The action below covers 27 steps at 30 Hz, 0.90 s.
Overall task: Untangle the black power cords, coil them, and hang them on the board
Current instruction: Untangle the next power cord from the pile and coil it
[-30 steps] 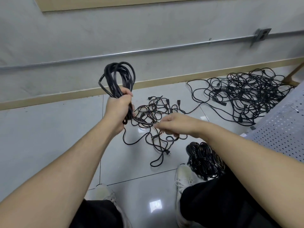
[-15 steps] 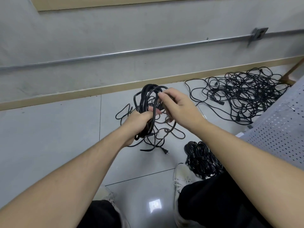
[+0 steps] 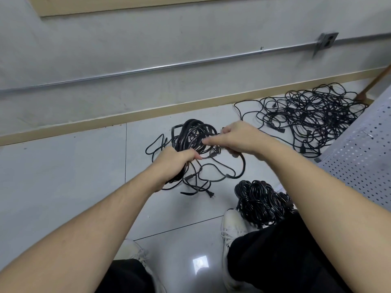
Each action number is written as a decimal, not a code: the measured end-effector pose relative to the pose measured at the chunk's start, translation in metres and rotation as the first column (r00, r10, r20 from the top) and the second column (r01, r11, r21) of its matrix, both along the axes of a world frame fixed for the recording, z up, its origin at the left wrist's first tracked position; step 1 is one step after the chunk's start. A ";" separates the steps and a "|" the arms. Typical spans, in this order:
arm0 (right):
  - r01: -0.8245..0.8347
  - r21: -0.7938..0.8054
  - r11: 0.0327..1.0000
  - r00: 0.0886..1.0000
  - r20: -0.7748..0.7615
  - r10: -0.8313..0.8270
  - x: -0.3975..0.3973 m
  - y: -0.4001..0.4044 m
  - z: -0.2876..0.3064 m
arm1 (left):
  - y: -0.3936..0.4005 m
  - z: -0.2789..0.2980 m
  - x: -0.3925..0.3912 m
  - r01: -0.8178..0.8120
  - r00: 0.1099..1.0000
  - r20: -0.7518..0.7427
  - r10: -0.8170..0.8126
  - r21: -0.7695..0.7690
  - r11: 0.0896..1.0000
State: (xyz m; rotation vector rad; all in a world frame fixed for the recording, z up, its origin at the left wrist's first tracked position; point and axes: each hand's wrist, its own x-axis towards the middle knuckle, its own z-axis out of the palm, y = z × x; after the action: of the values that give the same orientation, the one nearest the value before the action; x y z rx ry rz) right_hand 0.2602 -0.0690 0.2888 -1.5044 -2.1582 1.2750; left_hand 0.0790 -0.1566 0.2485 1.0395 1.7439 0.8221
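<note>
My left hand (image 3: 175,162) grips a coil of black power cord (image 3: 193,134) held above the floor, its loops standing up past my fist. My right hand (image 3: 237,137) pinches a strand of the same cord at the coil's right side. Loose cord (image 3: 220,175) trails from both hands down to the tiles, ending in a plug (image 3: 211,194). A large tangle of black cords (image 3: 311,115) lies on the floor at the far right by the wall. A pile of coiled cords (image 3: 262,200) sits beside my right shoe.
A white perforated board (image 3: 364,153) leans in at the right edge. A grey wall with a metal conduit (image 3: 169,66) and a wooden skirting runs behind. My white shoes (image 3: 231,227) and dark trousers fill the bottom of the view.
My left hand has lowered the coil from high up to over the floor cords. My right hand has lifted a strand from the floor up to the coil's right side.
</note>
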 end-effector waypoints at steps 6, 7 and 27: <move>-0.033 0.021 0.999 0.912 -0.409 0.038 0.013 0.000 -0.007 | 0.000 -0.002 -0.012 -0.004 1.000 0.026 0.003 0.008 1.000; 0.020 0.033 0.999 0.866 -0.499 0.000 0.011 0.001 -0.008 | -0.001 -0.002 -0.009 0.030 1.000 0.003 -0.030 0.022 0.999; 0.037 -0.541 0.840 0.619 -0.647 -0.445 -0.015 -0.011 -0.013 | -0.013 -0.005 0.020 0.296 0.954 -0.022 -0.299 0.245 0.923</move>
State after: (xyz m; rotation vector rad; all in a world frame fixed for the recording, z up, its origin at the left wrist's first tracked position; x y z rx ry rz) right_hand 0.2451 -0.0799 0.2755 -1.0248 -1.0764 1.9658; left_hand 0.0991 -0.1695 0.2435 1.4199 1.4448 0.8608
